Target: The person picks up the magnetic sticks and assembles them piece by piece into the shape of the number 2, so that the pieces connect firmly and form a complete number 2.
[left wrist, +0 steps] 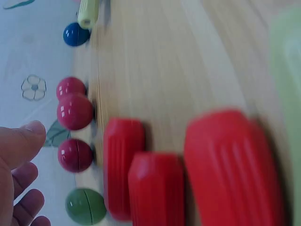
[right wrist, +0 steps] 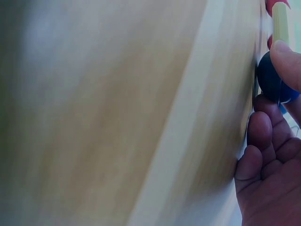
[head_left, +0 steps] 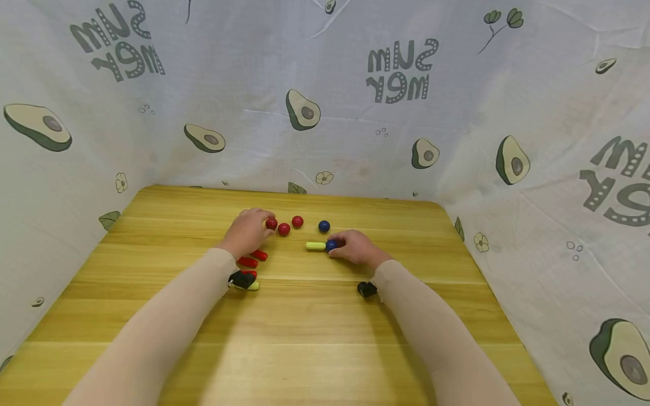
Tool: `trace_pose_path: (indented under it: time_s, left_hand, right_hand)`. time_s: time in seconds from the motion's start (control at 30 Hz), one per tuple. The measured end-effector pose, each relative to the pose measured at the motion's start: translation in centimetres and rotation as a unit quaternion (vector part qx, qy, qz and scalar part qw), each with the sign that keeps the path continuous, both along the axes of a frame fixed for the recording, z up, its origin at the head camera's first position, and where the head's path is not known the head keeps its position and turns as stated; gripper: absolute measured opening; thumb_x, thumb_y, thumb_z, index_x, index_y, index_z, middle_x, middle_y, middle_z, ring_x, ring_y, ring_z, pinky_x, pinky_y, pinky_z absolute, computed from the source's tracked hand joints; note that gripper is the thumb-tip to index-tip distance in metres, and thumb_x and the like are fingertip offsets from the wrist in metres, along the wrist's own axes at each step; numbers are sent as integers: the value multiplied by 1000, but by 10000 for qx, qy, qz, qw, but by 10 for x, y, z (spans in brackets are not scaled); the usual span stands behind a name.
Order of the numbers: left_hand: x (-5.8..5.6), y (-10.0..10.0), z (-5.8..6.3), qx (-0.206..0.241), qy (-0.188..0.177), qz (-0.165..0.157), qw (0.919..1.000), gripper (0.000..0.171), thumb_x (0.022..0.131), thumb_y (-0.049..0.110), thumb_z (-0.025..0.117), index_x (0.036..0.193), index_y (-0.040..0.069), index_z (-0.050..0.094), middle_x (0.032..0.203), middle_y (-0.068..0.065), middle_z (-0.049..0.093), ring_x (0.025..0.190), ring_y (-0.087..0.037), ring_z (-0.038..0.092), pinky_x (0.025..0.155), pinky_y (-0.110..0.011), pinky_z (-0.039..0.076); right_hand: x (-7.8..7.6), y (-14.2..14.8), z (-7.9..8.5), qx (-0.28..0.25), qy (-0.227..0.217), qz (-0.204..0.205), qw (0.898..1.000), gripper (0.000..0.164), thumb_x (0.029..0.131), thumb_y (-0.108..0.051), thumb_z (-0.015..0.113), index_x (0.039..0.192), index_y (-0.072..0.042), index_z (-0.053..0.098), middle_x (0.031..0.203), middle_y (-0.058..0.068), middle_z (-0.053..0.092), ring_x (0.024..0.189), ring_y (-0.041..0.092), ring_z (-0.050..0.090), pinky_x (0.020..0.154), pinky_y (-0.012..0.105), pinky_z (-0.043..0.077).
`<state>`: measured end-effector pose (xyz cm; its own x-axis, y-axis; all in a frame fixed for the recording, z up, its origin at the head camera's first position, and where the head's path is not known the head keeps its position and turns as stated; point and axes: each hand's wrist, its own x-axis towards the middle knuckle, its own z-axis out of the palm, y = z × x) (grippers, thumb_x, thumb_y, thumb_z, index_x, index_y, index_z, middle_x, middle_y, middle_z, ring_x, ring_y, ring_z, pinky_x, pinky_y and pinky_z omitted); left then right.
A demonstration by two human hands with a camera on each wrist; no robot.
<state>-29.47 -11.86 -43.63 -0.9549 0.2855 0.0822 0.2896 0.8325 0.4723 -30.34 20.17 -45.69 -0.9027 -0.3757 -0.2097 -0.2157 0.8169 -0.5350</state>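
Note:
My left hand (head_left: pixel 249 228) is over the back left of the table, its thumb and fingertips beside a red ball (head_left: pixel 271 224). In the left wrist view, a gap shows between the thumb (left wrist: pixel 28 141) and that row of balls, and the fingers hold nothing. My right hand (head_left: pixel 355 246) pinches a dark blue ball (head_left: pixel 332 245) between thumb and fingers. A yellow-green ribbed stick (head_left: pixel 315 246) extends from the ball's left side; whether they are joined cannot be told. In the right wrist view, the thumb covers part of the blue ball (right wrist: pixel 269 77).
Two more red balls (head_left: pixel 284 229) and another blue ball (head_left: pixel 324 226) sit toward the back. A green ball (left wrist: pixel 85 206) shows only in the left wrist view. Several red ribbed sticks (head_left: pixel 247 262) and a yellow-green one (head_left: pixel 253 286) lie under my left wrist. Patterned cloth (head_left: pixel 345 141) surrounds the table.

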Motion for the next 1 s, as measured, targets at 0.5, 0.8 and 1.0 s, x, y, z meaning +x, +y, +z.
trace_pose_path:
  time_s: [0.5, 0.8, 1.0]
  left_hand:
    - [-7, -35, -16, 381, -1040, 307, 9934, 46, 107, 18, 62, 151, 8, 54, 154, -21, 53, 138, -40, 52, 120, -58, 39]
    - [-7, -39, -17, 274, -1086, 389, 9929, 40, 108, 18, 60, 147, 9, 57, 149, -20, 59, 129, -38, 57, 117, -58, 42]
    - [-7, -42, -17, 155, -1188, 513, 9915, 40, 109, 21, 60, 147, 8, 54, 149, -22, 57, 129, -39, 56, 117, -57, 43]
  right_hand:
    - [0, 7, -1, -148, -125, -85, 9998, 44, 97, -31, 78, 136, -12, 70, 121, 6, 71, 104, 21, 60, 105, 43, 52]
    - [1, 6, -1, -158, -161, -139, 9996, 46, 97, -32, 78, 139, -13, 69, 123, 7, 71, 105, 21, 60, 107, 44, 51]
    - [1, 6, -1, -139, -120, -162, 9997, 46, 97, -32, 78, 139, -14, 69, 122, 7, 70, 105, 21, 59, 106, 43, 51]
